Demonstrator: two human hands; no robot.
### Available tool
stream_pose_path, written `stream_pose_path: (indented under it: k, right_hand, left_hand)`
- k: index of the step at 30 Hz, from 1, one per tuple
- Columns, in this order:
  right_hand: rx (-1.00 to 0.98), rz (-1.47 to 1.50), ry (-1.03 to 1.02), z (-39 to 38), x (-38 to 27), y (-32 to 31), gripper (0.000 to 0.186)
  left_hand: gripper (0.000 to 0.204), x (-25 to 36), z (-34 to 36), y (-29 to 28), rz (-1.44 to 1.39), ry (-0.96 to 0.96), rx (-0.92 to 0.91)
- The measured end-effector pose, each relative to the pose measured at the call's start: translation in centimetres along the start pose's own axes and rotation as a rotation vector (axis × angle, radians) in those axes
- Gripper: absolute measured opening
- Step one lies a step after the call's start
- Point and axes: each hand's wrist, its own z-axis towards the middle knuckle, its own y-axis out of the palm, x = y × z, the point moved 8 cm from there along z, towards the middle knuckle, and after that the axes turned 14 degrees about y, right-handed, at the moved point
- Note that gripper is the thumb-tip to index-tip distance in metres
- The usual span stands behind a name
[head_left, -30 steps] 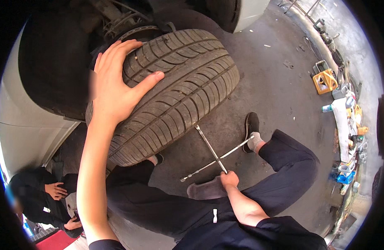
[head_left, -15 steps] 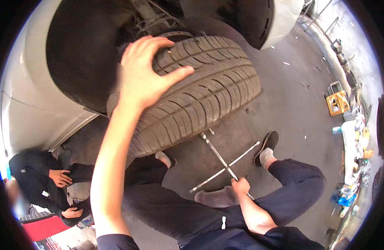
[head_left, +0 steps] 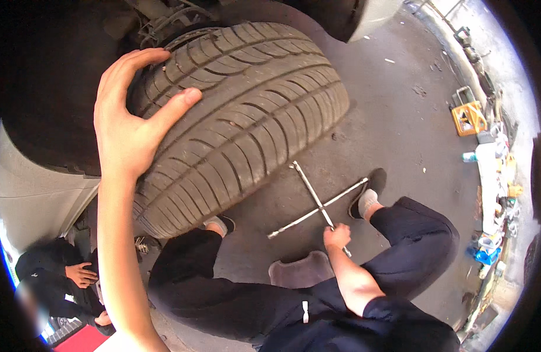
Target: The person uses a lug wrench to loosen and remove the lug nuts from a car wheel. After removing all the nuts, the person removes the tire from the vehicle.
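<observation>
A large black tyre (head_left: 247,111) stands turned at an angle in the wheel arch of a light-coloured car, its tread facing up toward me. My left hand (head_left: 126,120) is spread over its left shoulder, thumb across the tread and fingers curving over the far side; it grasps nothing. Low on the right, my right hand (head_left: 338,236) is closed around one arm of a silver four-way lug wrench (head_left: 321,207). The wrench's far tip reaches the tyre's lower edge, and whether it sits on a nut is hidden from here.
My feet straddle the wrench, with a dark low stool or pad (head_left: 299,271) beneath me. A person in dark clothes (head_left: 50,264) crouches at the lower left. A yellow crate (head_left: 468,118) and assorted tools line the right wall. Suspension parts (head_left: 170,17) show behind the tyre.
The view has shifted, so the tyre and my left hand sit farther left in the picture. The wrench has tilted slightly, still in my right hand.
</observation>
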Motion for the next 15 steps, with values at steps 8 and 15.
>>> stream_pose_path:
  k: [8,15]
  right_hand:
    - [-0.268,0.173,-0.499,-1.5,-22.0,2.7,0.033]
    - [-0.238,-0.518,-0.943,-1.4,-29.5,15.3,0.044]
  left_hand:
    - [0.061,-4.1,-0.5,0.6,-0.078,-0.073,-0.063]
    - [0.064,-4.9,0.2,0.1,-0.021,-0.026,-0.083]
